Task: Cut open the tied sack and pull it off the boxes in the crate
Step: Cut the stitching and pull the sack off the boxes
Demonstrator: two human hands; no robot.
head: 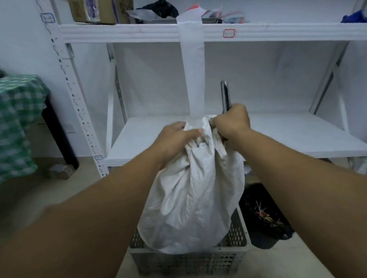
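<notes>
A white woven sack (194,197) stands bulging in a grey perforated plastic crate (189,264) on the floor. Its gathered neck rises between my hands. My left hand (174,137) grips the neck's left side. My right hand (230,121) grips the right side of the neck and also holds a dark knife (225,96) whose blade points straight up. The boxes inside the sack are hidden.
A white metal shelving unit (194,32) stands right behind the crate, its lower shelf (284,133) at hand height. A black bag of rubbish (265,215) sits right of the crate. A table with a green checked cloth (9,126) stands at the left.
</notes>
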